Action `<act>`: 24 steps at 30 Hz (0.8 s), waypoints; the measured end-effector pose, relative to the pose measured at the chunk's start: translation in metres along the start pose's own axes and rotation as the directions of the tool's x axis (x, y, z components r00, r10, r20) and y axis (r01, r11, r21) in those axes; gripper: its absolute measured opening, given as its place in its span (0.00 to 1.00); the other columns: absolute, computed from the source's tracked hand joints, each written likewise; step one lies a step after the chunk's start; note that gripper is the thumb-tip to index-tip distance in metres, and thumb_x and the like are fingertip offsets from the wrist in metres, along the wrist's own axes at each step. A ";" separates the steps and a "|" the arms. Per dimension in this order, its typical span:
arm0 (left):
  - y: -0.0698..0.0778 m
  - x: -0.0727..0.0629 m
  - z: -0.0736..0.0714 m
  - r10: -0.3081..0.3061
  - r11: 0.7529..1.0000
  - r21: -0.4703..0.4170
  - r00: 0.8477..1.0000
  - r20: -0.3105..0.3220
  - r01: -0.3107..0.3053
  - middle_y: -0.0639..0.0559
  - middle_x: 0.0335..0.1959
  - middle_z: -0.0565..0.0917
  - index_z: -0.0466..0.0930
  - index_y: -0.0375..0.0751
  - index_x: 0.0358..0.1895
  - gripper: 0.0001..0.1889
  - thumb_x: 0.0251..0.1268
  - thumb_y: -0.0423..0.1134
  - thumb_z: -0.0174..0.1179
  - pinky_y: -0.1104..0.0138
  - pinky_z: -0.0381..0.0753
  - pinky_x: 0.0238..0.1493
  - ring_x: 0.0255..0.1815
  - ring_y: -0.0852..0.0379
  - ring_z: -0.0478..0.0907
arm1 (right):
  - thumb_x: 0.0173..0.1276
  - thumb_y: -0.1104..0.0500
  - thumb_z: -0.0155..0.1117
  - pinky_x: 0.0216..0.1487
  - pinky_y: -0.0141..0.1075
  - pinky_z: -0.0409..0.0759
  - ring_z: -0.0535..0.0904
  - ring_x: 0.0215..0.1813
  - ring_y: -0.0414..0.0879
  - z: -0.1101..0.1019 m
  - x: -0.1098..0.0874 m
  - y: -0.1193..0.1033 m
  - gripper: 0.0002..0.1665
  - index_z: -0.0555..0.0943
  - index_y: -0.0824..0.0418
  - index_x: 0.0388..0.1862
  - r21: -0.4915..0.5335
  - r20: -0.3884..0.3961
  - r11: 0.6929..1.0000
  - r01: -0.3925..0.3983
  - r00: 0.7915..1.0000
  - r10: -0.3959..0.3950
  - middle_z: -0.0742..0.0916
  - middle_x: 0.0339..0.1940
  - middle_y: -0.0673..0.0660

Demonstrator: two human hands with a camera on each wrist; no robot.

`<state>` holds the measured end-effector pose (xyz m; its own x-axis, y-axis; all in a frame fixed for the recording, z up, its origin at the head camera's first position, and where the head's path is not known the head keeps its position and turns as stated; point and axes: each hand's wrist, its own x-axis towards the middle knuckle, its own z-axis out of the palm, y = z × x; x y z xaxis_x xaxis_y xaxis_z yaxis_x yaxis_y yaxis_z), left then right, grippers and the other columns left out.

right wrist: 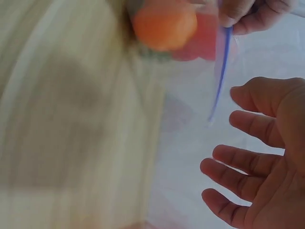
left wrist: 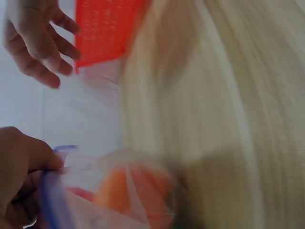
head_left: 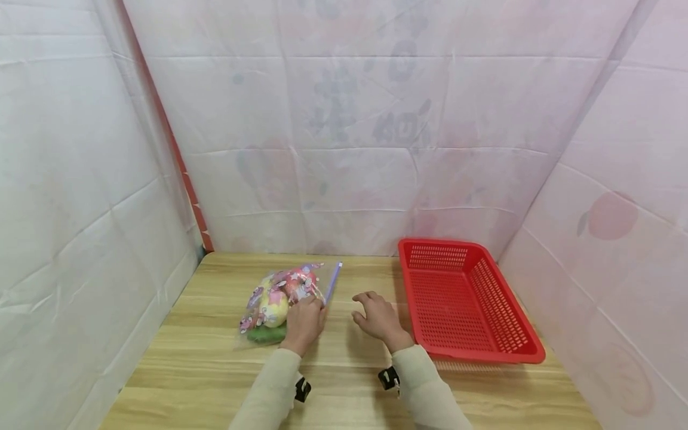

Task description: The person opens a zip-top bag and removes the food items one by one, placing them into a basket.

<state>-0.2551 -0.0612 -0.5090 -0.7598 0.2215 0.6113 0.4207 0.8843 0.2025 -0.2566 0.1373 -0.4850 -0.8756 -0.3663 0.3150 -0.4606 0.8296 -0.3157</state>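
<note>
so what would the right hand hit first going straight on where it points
Likely the bag, at its zip edge; the right hand points that way, though depth is unclear.

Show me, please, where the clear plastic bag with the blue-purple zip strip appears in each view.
Head: the bag lies left of centre, lower half.
Left wrist: the bag, blurred, at bottom, left of centre.
Right wrist: the bag at top, slightly right of centre.
Shared landmark: light wood-grain tabletop, under the bag in head view, at right in left wrist, at left in right wrist.
</note>
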 end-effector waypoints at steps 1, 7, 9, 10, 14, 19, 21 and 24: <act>0.001 0.001 -0.003 0.004 1.000 -0.019 1.000 -0.009 -0.004 0.52 0.24 0.78 0.82 0.40 0.24 0.04 0.50 0.35 0.67 0.62 0.74 0.20 0.21 0.53 0.75 | 0.59 0.55 0.65 0.39 0.51 0.76 0.77 0.46 0.58 -0.003 0.001 -0.001 0.19 0.79 0.61 0.49 0.012 -0.014 1.000 0.007 1.000 -0.007 0.80 0.47 0.63; 0.005 0.006 -0.019 0.026 0.997 -0.068 0.999 -0.028 -0.028 0.52 0.27 0.79 0.81 0.39 0.27 0.02 0.53 0.34 0.61 0.60 0.75 0.31 0.28 0.52 0.76 | 0.58 0.58 0.66 0.39 0.53 0.75 0.77 0.47 0.57 -0.020 0.006 -0.009 0.19 0.79 0.62 0.48 0.049 -0.092 0.998 0.050 0.995 -0.045 0.81 0.46 0.62; 0.004 0.006 -0.021 0.042 0.996 -0.082 0.998 -0.038 -0.044 0.52 0.28 0.79 0.81 0.40 0.27 0.01 0.52 0.33 0.61 0.60 0.75 0.32 0.29 0.52 0.76 | 0.57 0.59 0.66 0.40 0.53 0.74 0.77 0.47 0.57 -0.022 0.007 -0.009 0.19 0.79 0.62 0.48 0.060 -0.112 0.996 0.067 0.992 -0.060 0.81 0.46 0.62; 0.004 0.006 -0.023 0.049 0.994 -0.092 0.998 -0.046 -0.053 0.52 0.28 0.78 0.81 0.40 0.28 0.00 0.52 0.32 0.61 0.60 0.74 0.33 0.29 0.52 0.75 | 0.57 0.59 0.66 0.41 0.53 0.74 0.77 0.47 0.57 -0.023 0.007 -0.009 0.19 0.79 0.63 0.48 0.072 -0.123 0.994 0.078 0.990 -0.069 0.81 0.46 0.62; 0.002 0.005 -0.028 0.116 0.980 -0.145 0.986 -0.122 -0.134 0.52 0.28 0.77 0.80 0.40 0.28 0.02 0.50 0.31 0.63 0.60 0.72 0.31 0.28 0.52 0.74 | 0.56 0.62 0.66 0.47 0.51 0.73 0.76 0.48 0.58 -0.025 0.006 -0.006 0.19 0.78 0.66 0.47 0.130 -0.172 0.984 0.120 0.980 -0.097 0.81 0.45 0.62; 0.001 0.003 -0.032 0.194 0.958 -0.183 0.967 -0.164 -0.223 0.52 0.28 0.76 0.78 0.41 0.29 0.05 0.47 0.28 0.60 0.62 0.71 0.28 0.27 0.54 0.74 | 0.56 0.64 0.67 0.48 0.50 0.73 0.76 0.48 0.58 -0.027 0.004 -0.001 0.18 0.78 0.67 0.47 0.156 -0.209 0.978 0.141 0.972 -0.107 0.82 0.44 0.63; 0.001 0.002 -0.034 0.210 0.951 -0.198 0.967 -0.146 -0.236 0.53 0.28 0.76 0.78 0.42 0.29 0.07 0.47 0.27 0.59 0.62 0.72 0.30 0.28 0.55 0.74 | 0.56 0.65 0.67 0.48 0.50 0.73 0.76 0.48 0.58 -0.027 0.004 0.001 0.18 0.78 0.67 0.47 0.160 -0.215 0.977 0.143 0.971 -0.107 0.82 0.44 0.63; 0.002 0.001 -0.038 0.219 0.943 -0.233 0.970 -0.105 -0.238 0.54 0.29 0.77 0.78 0.43 0.29 0.07 0.49 0.26 0.61 0.62 0.73 0.33 0.31 0.55 0.75 | 0.57 0.66 0.66 0.49 0.51 0.72 0.76 0.49 0.59 -0.026 0.005 0.004 0.19 0.77 0.69 0.48 0.178 -0.212 0.975 0.131 0.973 -0.092 0.82 0.44 0.64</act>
<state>-0.2364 -0.0750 -0.4789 -0.5928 0.3650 0.7179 0.6931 0.6852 0.2239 -0.2592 0.1501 -0.4613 -0.7784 -0.3435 0.5255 -0.5901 0.6861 -0.4255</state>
